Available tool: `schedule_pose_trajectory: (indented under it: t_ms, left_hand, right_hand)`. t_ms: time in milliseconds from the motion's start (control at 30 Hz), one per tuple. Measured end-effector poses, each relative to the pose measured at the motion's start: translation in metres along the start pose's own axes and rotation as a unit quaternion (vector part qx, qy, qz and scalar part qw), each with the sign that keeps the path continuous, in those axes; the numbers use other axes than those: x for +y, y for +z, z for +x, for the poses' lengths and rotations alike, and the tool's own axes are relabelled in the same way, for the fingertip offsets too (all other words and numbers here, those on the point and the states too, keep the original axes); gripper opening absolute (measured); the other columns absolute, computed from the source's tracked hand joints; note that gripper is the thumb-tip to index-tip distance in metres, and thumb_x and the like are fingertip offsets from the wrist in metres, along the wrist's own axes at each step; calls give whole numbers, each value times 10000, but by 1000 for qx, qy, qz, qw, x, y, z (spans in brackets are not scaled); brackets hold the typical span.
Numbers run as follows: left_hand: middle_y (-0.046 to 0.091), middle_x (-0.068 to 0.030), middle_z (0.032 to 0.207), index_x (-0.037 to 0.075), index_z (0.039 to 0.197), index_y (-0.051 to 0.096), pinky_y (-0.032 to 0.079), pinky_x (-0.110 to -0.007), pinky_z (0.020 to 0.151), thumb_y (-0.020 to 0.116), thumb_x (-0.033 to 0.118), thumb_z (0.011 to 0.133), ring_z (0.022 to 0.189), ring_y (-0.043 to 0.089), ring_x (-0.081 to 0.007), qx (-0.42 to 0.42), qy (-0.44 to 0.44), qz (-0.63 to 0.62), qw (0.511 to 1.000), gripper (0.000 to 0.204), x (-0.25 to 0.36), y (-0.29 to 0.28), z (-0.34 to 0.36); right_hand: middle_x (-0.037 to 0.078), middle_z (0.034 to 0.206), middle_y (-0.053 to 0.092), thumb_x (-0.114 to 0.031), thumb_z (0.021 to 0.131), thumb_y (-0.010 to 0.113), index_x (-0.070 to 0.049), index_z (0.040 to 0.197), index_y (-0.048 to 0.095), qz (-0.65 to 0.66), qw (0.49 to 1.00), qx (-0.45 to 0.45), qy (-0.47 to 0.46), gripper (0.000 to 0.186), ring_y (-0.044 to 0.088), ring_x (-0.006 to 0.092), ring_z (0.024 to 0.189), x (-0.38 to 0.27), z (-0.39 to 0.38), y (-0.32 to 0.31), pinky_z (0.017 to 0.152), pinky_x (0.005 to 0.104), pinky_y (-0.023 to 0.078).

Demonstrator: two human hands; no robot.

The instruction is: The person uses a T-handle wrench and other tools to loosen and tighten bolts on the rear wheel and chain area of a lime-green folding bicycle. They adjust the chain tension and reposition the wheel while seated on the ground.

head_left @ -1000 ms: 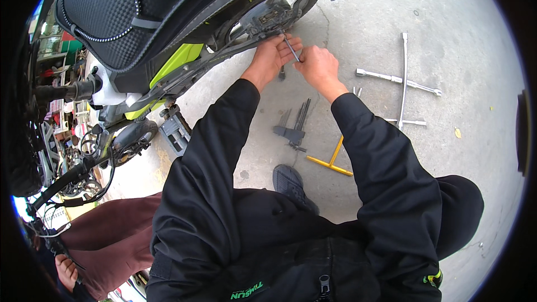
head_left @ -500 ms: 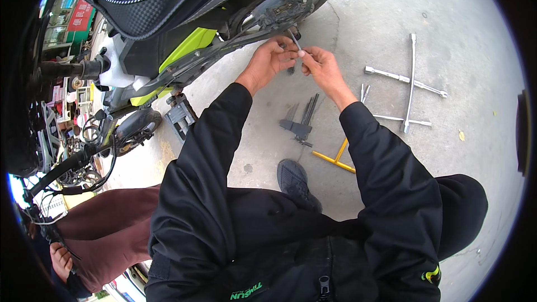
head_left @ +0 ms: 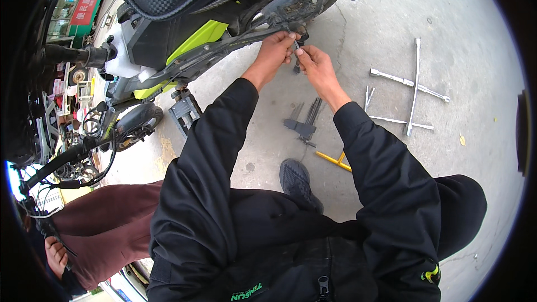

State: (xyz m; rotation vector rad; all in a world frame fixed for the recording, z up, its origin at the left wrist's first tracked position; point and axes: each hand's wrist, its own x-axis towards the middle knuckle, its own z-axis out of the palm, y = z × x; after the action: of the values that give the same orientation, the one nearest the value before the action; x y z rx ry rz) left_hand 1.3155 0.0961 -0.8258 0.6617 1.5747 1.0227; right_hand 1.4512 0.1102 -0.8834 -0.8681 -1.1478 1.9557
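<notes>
My right hand (head_left: 316,70) pinches a thin metal rod (head_left: 296,43) beside the rear wheel hub of a black and lime-green motorbike (head_left: 196,36). My left hand (head_left: 271,56), just left of it, has thumb and fingers closed at the rod's upper end, close against the hub. On the concrete below my hands lies a dark set of long keys (head_left: 305,126). A yellow T-handle wrench (head_left: 330,158) is partly under my right forearm, and silver cross wrenches (head_left: 415,86) lie to the right.
A grey, blocky metal object (head_left: 184,114) stands under the motorbike. At the lower left, another person in maroon trousers (head_left: 106,218) has a hand (head_left: 56,254) on a black handlebar. Cluttered parts and a red-and-green sign (head_left: 84,8) are at the far left.
My left hand's fingers, spread a second ago, have closed at the rod's tip. My right fingers have shifted along the rod. The motorbike appears slightly farther right in the view.
</notes>
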Motion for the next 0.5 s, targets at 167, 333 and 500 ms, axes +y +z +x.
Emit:
schedule_pose_trajectory:
  t_ms: [167,333,500]
  left_hand:
    - [429,59,675,27,1038,630,343,-224,535,550,193,980,592,376,-45,17,6,-15,1000,194,2,4,0]
    - [419,59,671,19,1008,630,338,-217,532,541,175,982,595,380,-44,38,13,-4,999,182,1,5,3]
    - [416,55,677,20,988,627,344,-216,531,524,159,988,603,398,-47,32,1,-31,999,173,0,2,6]
  right_hand:
    - [-48,707,503,-239,985,571,-13,963,612,-6,1000,-13,1,231,427,46,638,0,3,-4,573,216,355]
    - [5,831,581,-257,980,577,-4,993,614,-61,998,0,3,257,480,65,713,2,6,-6,626,220,390]
    - [144,1052,639,-273,976,570,75,1152,547,230,933,-26,276,391,621,211,995,2,-10,-31,843,329,507]
